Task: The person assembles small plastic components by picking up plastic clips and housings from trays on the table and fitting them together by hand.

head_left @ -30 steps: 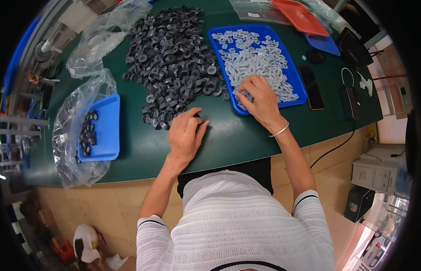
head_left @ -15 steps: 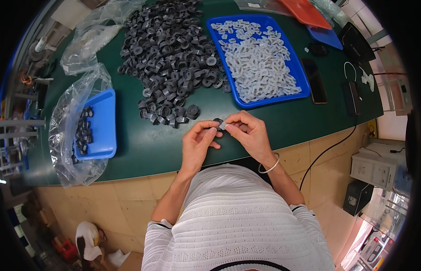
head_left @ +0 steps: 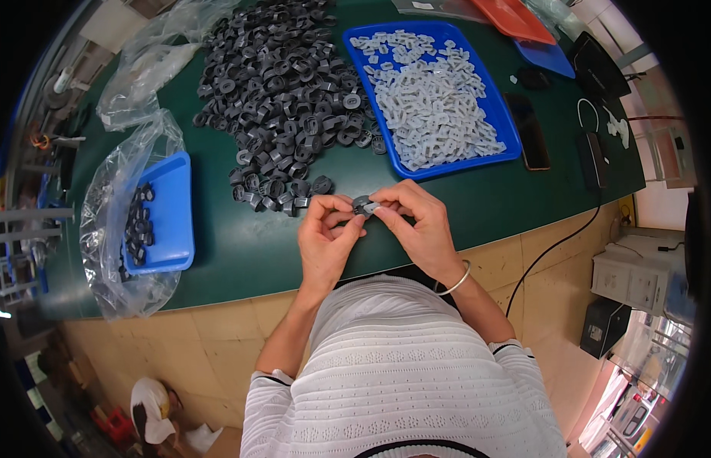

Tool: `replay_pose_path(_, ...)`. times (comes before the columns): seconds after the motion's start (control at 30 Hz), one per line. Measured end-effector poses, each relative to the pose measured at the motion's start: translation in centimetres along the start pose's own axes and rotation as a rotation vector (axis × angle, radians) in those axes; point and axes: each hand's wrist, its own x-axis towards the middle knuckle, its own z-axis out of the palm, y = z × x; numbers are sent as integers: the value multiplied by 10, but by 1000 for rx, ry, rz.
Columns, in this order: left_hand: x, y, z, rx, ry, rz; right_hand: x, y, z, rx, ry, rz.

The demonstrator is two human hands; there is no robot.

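Both grips narrow, side by side over near edge of green surface [head_left: 241, 256]. Left hand [head_left: 323, 240] pinches round dark grey part [head_left: 361, 202]; right hand [head_left: 422, 227] pinches small pale piece [head_left: 371, 208] against it. Toward far edge: heap of dark parts [head_left: 283, 91]. Right of heap: blue tray [head_left: 493, 114] with pale pieces [head_left: 428, 103]. Near left corner: light-blue tray [head_left: 173, 221], clear plastic bag [head_left: 102, 237] over its left side.

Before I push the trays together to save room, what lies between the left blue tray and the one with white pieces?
In the head view, a bare strip of green table, then the heap of dark caps.
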Motion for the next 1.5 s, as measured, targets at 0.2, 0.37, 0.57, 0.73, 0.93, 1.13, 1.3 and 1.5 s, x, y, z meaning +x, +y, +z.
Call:
replay_pose_path(0.2, 2, 13, -4, -56, -73, -185, 1, -3, 0, 56, 0, 84)
replay_pose_path(0.37, 2, 9, -7, -96, -52, -285, 0, 0, 3, 55, 34, 105)
replay_pose_path(0.57, -4, 6, -4, -106, -19, -272, -2, -3, 7, 60, 65, 56)
replay_pose_path(0.73, -6, 4, -3, -94, -11, -251, -3, -6, 7, 74, 52, 72)
replay_pose_path(0.93, -7, 2, -1, -80, 7, -213, -2, 0, 7, 20, -3, 87)
replay_pose_path(1.13, -5, 4, 9, -62, 53, -149, 5, 14, 6, 99, -56, 100)
replay_pose_path(1.3, -6, 6, 12, -105, 86, -115, 9, 27, 12, 494, -37, 263)
replay_pose_path(1.5, -12, 1, 11, -45, 92, -91, 8, 24, 12, 601, -133, 421)
